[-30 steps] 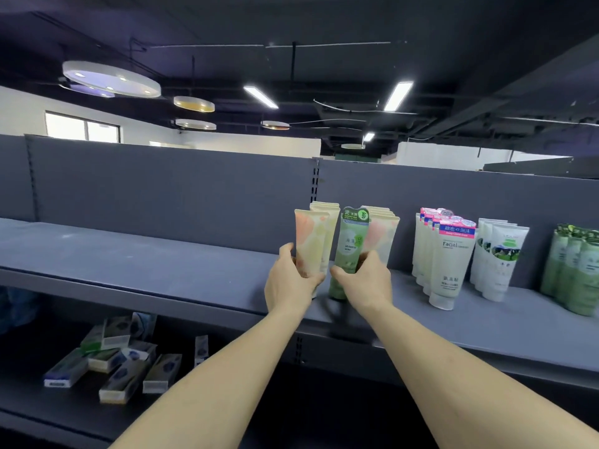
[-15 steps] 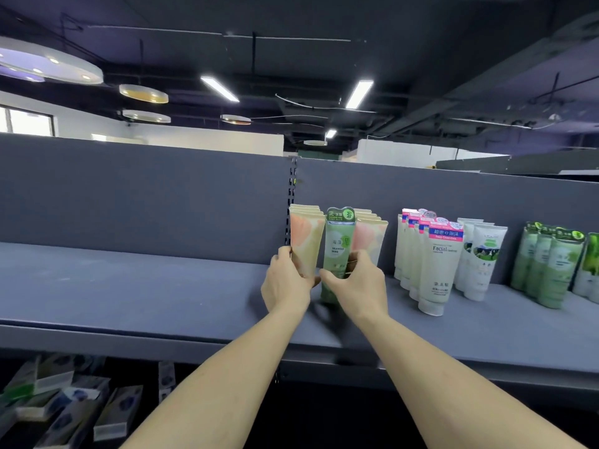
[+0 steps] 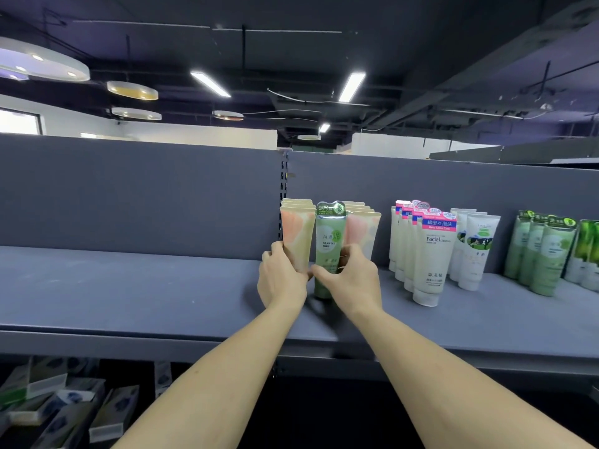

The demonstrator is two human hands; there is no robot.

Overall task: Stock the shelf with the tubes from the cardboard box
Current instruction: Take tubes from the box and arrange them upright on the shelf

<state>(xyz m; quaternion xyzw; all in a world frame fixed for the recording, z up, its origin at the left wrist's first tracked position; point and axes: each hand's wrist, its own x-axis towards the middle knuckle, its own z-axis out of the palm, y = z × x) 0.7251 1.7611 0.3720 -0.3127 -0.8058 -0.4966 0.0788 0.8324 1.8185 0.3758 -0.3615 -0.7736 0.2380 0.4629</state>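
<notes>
Grey shelf (image 3: pixel 129 286) lies bare left of both hands' gripped tubes (image 3: pixel 329 241).

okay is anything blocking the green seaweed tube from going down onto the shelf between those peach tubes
Nothing visible does. The green seaweed tube already stands in the gap between the two rows of peach tubes, its base on the shelf. The left hand holds the left row and the right hand grips the green tube.

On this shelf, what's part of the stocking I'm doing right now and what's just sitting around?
In the job: green seaweed-mire tube, peach-and-cream tubes, left hand, right hand, grey shelf.

Lying about: white facial cleanser tubes, pale green tubes, boxes on the lower shelf.
</notes>
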